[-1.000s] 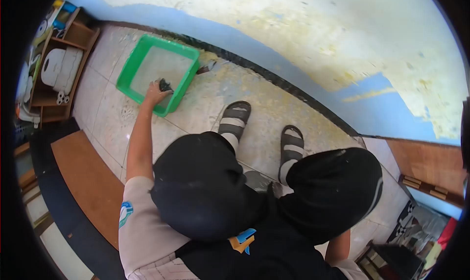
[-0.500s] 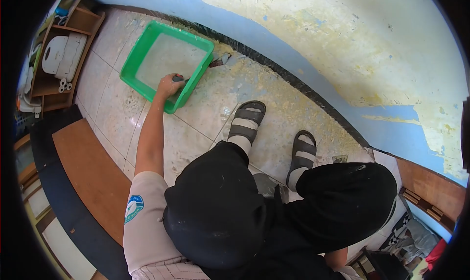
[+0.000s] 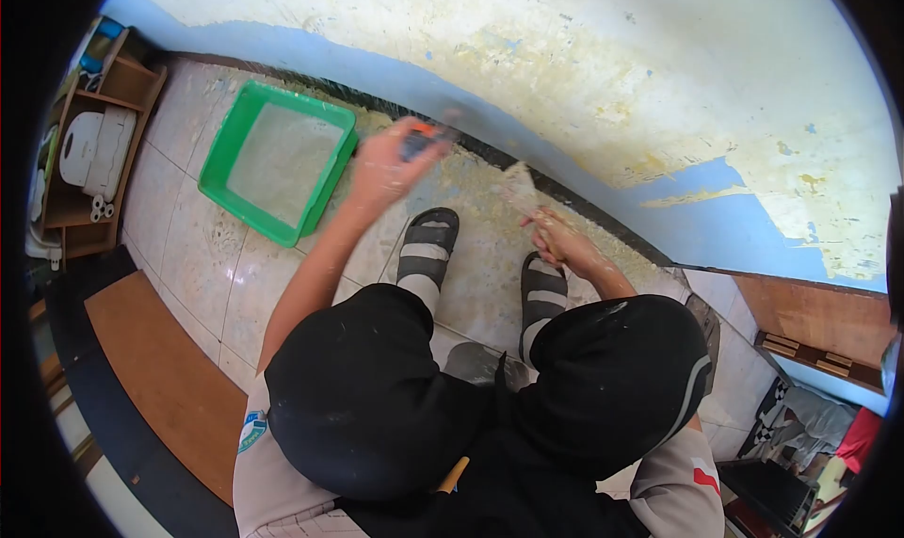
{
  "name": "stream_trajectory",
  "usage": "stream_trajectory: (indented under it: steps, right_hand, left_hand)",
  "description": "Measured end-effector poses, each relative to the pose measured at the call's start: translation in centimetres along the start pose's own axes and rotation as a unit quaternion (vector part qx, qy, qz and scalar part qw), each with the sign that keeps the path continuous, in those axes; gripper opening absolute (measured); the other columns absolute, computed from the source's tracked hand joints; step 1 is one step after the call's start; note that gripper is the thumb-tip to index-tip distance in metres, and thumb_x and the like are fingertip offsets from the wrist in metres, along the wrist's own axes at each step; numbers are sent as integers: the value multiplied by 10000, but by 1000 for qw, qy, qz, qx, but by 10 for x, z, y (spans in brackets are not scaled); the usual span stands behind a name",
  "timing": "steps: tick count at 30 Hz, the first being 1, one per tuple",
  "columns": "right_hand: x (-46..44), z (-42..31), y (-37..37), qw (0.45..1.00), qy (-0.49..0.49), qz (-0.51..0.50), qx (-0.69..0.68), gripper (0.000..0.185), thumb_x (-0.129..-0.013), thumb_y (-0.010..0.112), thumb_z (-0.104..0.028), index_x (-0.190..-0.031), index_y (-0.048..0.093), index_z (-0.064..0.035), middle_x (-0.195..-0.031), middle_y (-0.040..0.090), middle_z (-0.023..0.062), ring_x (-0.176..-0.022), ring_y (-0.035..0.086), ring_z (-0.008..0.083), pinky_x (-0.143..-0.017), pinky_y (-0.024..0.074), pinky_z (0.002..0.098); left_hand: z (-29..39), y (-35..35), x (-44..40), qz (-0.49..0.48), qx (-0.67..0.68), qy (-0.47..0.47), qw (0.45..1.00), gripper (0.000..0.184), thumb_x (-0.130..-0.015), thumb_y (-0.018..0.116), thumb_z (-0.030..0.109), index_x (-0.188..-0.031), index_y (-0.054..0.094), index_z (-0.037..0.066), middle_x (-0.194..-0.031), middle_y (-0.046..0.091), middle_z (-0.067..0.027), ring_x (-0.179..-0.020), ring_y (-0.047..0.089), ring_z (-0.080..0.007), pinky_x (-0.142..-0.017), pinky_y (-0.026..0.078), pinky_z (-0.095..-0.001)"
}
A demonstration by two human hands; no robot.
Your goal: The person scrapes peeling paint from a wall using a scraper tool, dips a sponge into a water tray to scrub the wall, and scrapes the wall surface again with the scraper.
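Note:
My left hand (image 3: 384,169) is closed around a dark-and-orange-handled tool (image 3: 420,143), raised between the green tub and the wall. Motion smears the tool's far end, so its kind is unclear. To the right, my right hand (image 3: 563,240) grips a scraper (image 3: 518,190) whose wide, pale-smeared blade points toward the foot of the wall. The green plastic tub (image 3: 215,176) stands on the tiles left of my feet, holding cloudy whitish water (image 3: 282,157). Flaking blue and yellowish paint covers the wall (image 3: 565,96).
Paint flakes and wet residue lie on the tiled floor (image 3: 188,246) along the wall. My sandalled feet (image 3: 428,256) are between the hands and my knees. A wooden shelf unit (image 3: 85,232) stands at the left, above a brown-and-black board (image 3: 160,359). Cloths (image 3: 815,420) are at the lower right.
My left hand has lifted out of the tub with its tool and moved right, toward the wall. My right hand has come into view with the scraper. The view has shifted.

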State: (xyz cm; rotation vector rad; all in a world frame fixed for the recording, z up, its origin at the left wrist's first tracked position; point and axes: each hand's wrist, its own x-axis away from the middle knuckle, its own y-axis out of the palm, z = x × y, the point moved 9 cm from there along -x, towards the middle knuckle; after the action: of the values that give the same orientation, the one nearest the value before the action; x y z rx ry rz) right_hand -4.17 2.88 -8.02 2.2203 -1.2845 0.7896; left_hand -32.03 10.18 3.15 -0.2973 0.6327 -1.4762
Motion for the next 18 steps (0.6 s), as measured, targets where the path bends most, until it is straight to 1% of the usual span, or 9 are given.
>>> stream_trajectory:
  steps: [1, 3, 4, 6, 7, 9, 10, 16, 18]
  right_hand:
    - [-8, -6, 4, 1000, -4, 0, 3, 349, -1053, 430, -414, -1076, 552, -88, -658, 408, -32, -446, 334, 69, -410, 266, 235]
    - [-24, -9, 21, 998, 4, -48, -28, 314, -1028, 480, -418, -1043, 552, -113, -666, 423, -39, -449, 387, 62, -404, 262, 240]
    - [-30, -10, 25, 999, 1, -47, -27, 314, -1028, 480, -418, -1043, 552, -113, -666, 423, -39, -449, 387, 62, -404, 262, 240]
    - [-41, -13, 32, 998, -14, -48, -46, 238, -1006, 538, -344, -958, 534, -111, -680, 455, -32, -450, 414, 69, -399, 277, 245]
    - [-48, -9, 31, 998, -15, -45, -48, 238, -1006, 538, -344, -958, 534, -111, -680, 455, -32, -450, 414, 69, -399, 277, 245]
    - [-58, -6, 31, 998, -57, -30, 23, 186, -976, 580, -266, -899, 512, -112, -683, 480, -24, -452, 432, 76, -402, 294, 248]
    - [-52, -14, 37, 996, -81, -28, -30, 153, -966, 582, -223, -911, 515, -98, -670, 480, -20, -454, 435, 79, -405, 302, 249]
    - [-44, -19, 40, 996, -74, -37, 19, 196, -970, 600, -241, -1044, 550, -67, -674, 472, -28, -452, 420, 72, -410, 297, 243]
    - [-42, -12, 40, 997, -45, -58, -18, 213, -973, 600, -251, -1066, 555, -65, -675, 468, -32, -453, 421, 69, -411, 301, 242]
  left_hand:
    - [32, 17, -2, -17, -37, 69, 997, 387, -849, 740, 402, -1011, 665, 58, -878, 703, -127, -763, 664, -280, -699, 518, -366]
    - [51, 55, 2, -31, -29, 133, 990, 386, -848, 744, 395, -1035, 660, 67, -971, 666, -111, -853, 664, -308, -744, 526, -380]
    - [57, 66, 5, -30, -30, 136, 990, 386, -848, 744, 395, -1035, 660, 67, -971, 666, -111, -853, 664, -308, -744, 526, -380]
    - [50, 105, 14, -147, -91, 81, 982, 393, -865, 723, 380, -1095, 637, 73, -1050, 600, -152, -934, 629, -351, -801, 510, -408]
    - [44, 114, 15, -149, -90, 84, 981, 393, -865, 723, 380, -1095, 637, 73, -1050, 600, -152, -934, 629, -351, -801, 510, -408]
    - [30, 120, 19, -110, -68, 99, 987, 411, -879, 703, 365, -1127, 611, 50, -1078, 541, -203, -992, 576, -391, -857, 480, -441]
    - [25, 118, 18, -78, -90, 114, 986, 428, -893, 685, 353, -1152, 591, 25, -1078, 519, -245, -1044, 525, -416, -912, 442, -461]
    - [-26, 102, -1, -3, -138, 61, 989, 435, -897, 687, 343, -1162, 571, 18, -1052, 515, -230, -1009, 507, -406, -910, 427, -470]
    - [-35, 93, -1, 18, -146, 49, 988, 439, -895, 689, 353, -1162, 566, 28, -1046, 513, -230, -1001, 505, -406, -895, 431, -478]
